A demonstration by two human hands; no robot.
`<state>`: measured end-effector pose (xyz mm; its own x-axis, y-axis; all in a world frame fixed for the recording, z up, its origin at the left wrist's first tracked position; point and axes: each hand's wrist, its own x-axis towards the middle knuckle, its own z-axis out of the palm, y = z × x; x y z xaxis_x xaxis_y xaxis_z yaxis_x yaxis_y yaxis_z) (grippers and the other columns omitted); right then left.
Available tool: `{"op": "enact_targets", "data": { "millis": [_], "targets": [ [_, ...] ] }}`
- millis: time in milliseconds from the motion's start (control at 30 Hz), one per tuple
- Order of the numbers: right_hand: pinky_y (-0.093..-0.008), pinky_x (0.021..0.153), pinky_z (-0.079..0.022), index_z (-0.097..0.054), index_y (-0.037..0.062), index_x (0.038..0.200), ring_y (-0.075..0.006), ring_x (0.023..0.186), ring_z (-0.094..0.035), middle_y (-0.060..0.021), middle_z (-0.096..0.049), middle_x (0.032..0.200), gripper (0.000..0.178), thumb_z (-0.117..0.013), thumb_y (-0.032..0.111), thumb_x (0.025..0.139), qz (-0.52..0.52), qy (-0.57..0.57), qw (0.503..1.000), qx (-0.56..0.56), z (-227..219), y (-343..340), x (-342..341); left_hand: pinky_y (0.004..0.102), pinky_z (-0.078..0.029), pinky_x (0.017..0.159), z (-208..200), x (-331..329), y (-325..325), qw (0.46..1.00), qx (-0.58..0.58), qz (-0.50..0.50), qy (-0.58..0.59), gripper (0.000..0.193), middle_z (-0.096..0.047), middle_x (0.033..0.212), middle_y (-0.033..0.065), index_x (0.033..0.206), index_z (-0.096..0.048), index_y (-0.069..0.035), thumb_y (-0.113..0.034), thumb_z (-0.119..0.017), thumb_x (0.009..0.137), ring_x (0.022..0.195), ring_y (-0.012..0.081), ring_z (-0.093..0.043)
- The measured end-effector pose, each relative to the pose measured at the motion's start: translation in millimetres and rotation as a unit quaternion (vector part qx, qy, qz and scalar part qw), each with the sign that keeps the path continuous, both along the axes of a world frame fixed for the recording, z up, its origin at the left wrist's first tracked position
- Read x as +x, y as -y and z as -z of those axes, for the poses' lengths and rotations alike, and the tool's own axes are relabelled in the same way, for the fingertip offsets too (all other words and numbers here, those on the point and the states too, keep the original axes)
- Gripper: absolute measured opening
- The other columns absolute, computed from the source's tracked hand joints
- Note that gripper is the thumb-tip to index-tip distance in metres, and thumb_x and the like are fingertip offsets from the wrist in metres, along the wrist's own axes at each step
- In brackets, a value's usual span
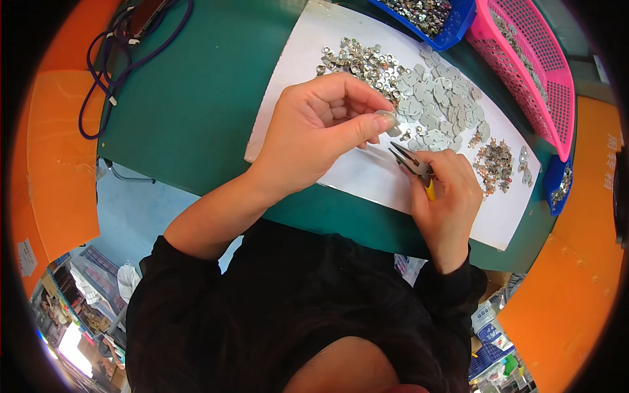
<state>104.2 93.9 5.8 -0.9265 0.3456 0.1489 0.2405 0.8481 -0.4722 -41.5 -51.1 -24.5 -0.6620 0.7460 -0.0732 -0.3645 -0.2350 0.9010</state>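
Note:
My left hand [334,121] pinches a small grey plate [391,123] between thumb and fingertips, over a white sheet [288,98]. Just to its right, my right hand [449,190] grips a pair of pliers [419,169] with yellow handles. The pliers' jaws point toward the left hand, slightly parted and apart from the plate. Beyond my hands lies a pile of flat grey plates [439,98]. A heap of shiny metal fittings [367,65] adjoins it on the left. Right of my right hand is a pile of small copper-and-silver parts [495,165].
A blue bin [452,29] of metal parts and a pink mesh basket [560,85] of grey pieces stand at the back right. A smaller blue tray [557,190] sits at the table's right edge. A dark cord [92,82] lies far left on the green table [196,78].

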Motion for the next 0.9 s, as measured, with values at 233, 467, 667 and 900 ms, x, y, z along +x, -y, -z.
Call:
{"op": "enact_targets", "data": {
  "millis": [233,467,667,900],
  "targets": [
    [-0.0329,0.061,-0.042,-0.066,0.0032,0.09,-0.0259,0.068,-0.055,-0.0096,-0.058,0.075,0.02,-0.072,-0.001,0.071,-0.004,0.019,1.0,-0.005,-1.3,-2.3,-3.0,0.0237,-0.053,0.068,-1.6,-1.3,0.6,1.0,-0.014,0.009,0.006,0.016,-0.068,0.089,0.008,0.102,-0.064,0.001,-0.001,-0.07,0.087,0.076,0.0111,-0.065],
    [-0.0312,0.062,-0.042,-0.065,0.0021,0.086,-0.0229,0.063,-0.053,-0.0085,-0.058,0.071,0.018,-0.071,-0.004,0.07,-0.039,-0.139,0.989,-0.037,-1.4,-9.0,0.7,0.026,-0.055,0.07,-2.7,-2.8,1.7,0.993,0.001,0.089,0.078,0.012,-0.069,0.09,0.0088,0.099,-0.064,0.002,-0.004,-0.068,0.089,0.078,0.0132,-0.066],
    [-0.0354,0.061,-0.043,-0.067,0.0049,0.086,-0.0247,0.064,-0.052,-0.0059,-0.055,0.07,0.021,-0.076,0.0,0.069,-0.101,-0.253,0.954,0.128,-8.7,-9.5,3.4,0.0278,-0.056,0.075,-10.2,14.1,-2.2,0.96,-0.014,0.179,0.213,0.009,-0.07,0.096,0.0116,0.096,-0.064,-0.001,-0.009,-0.066,0.092,0.083,0.0154,-0.068],
    [-0.0372,0.063,-0.043,-0.069,0.0083,0.092,-0.0231,0.068,-0.051,-0.0031,-0.054,0.074,0.027,-0.078,0.003,0.067,-0.123,-0.246,0.947,0.167,-9.1,-14.6,13.8,0.0311,-0.057,0.085,-7.2,23.9,-2.0,0.912,0.045,0.208,0.351,0.013,-0.068,0.101,0.0107,0.101,-0.061,-0.002,-0.012,-0.064,0.095,0.092,0.0172,-0.067]
  ]
}}
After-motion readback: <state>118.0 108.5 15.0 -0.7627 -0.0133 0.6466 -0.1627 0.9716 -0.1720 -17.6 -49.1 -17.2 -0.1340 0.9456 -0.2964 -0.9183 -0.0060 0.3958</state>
